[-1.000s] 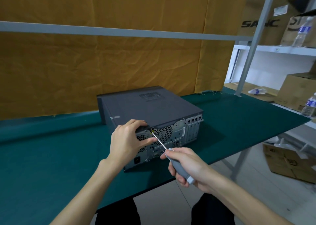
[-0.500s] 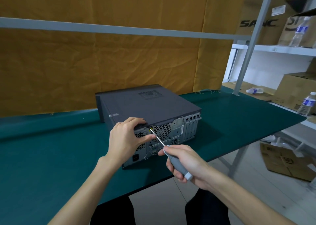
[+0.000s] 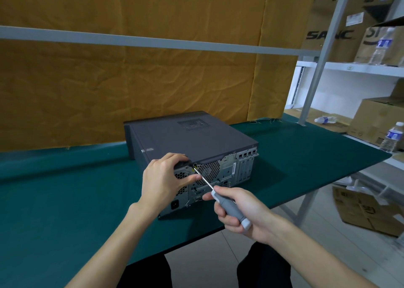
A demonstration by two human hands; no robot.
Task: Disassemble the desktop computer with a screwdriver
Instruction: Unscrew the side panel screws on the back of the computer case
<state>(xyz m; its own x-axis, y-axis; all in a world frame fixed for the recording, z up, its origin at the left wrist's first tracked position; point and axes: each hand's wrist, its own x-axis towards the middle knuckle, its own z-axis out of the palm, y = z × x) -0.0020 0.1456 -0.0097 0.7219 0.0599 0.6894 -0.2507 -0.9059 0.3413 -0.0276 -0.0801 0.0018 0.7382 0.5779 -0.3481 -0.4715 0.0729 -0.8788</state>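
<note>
A dark grey desktop computer lies flat on the green table, its metal rear panel with vents and ports facing me. My left hand grips the case's top rear edge, fingers curled over the lid and thumb on the rear panel. My right hand holds a grey-handled screwdriver. Its thin shaft points up and left, and the tip sits at a screw near the top of the rear panel, just right of my left thumb.
A yellow-brown cloth hangs behind the table with a grey rail across it. To the right, white shelves carry cardboard boxes and plastic water bottles. More boxes lie on the floor at the right. The table's front edge runs just below my hands.
Both hands keep their hold on the case and screwdriver, with the tip staying at the same screw. Only the view has shifted slightly.
</note>
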